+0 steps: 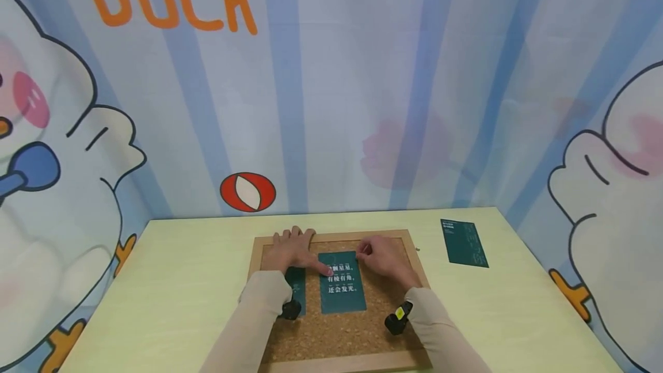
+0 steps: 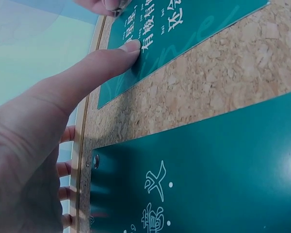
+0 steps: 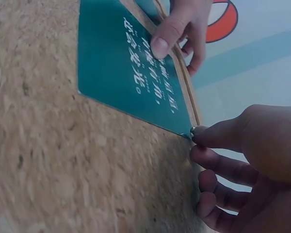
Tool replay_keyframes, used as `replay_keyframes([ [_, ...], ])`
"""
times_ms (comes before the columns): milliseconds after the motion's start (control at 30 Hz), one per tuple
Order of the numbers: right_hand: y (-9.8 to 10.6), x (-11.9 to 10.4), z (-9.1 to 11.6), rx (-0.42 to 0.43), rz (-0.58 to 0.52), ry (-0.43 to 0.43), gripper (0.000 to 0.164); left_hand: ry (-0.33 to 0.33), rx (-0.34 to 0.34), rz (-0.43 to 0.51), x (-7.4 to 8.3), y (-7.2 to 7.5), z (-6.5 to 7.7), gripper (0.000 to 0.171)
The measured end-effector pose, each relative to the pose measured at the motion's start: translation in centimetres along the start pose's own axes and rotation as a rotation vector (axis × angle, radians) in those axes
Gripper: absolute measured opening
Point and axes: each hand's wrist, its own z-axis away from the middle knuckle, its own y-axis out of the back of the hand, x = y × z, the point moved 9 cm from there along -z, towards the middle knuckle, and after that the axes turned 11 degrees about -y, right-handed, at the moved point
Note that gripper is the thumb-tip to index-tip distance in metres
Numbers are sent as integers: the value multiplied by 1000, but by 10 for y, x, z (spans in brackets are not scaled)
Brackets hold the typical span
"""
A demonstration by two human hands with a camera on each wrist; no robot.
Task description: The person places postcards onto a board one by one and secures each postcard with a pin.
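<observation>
Middle card (image 1: 344,286) on corkboard (image 1: 331,338) is pressed by thumb of left hand (image 1: 290,251), fingers spread at board's 12 o'clock edge. Metal pin (image 3: 193,131) is pinched by fingers of right hand (image 1: 385,258) at card's 1 o'clock corner. 2nd card (image 1: 298,286) is seen at 9 o'clock; 3rd card (image 1: 464,244) on desk (image 1: 186,298), 2 o'clock of board.

Left card (image 1: 297,289) and middle card (image 1: 343,302) lying toward corkboard's (image 1: 342,335) far edge, third card (image 1: 464,243) lying near table's (image 1: 197,292) far right corner

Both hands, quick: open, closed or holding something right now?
Left hand: open, thumb resting on a green rectangular card.
Right hand: closed, pinching a small shiny metal pin.
</observation>
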Motion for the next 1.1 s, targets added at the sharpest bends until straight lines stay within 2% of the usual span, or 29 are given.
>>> replay_keyframes([
  [167,-6,-1,-2,-43,-45,-8,7,4,-5,4,-1,-2,-1,120],
  [400,-7,1,-4,-28,-88,-44,7,-9,16,11,-12,-12,-13,124],
  [567,-7,4,-7,-34,-114,-77,9,-11,17,16,-16,-15,-15,125],
  [800,-8,9,-15,-75,-125,-163,12,-7,16,15,-14,-14,-14,125],
  [967,-9,13,-23,-134,-139,-236,11,-4,18,12,-14,-14,-13,125],
  [1100,-10,13,-28,-180,-115,-279,16,5,14,7,-15,-14,-14,125],
])
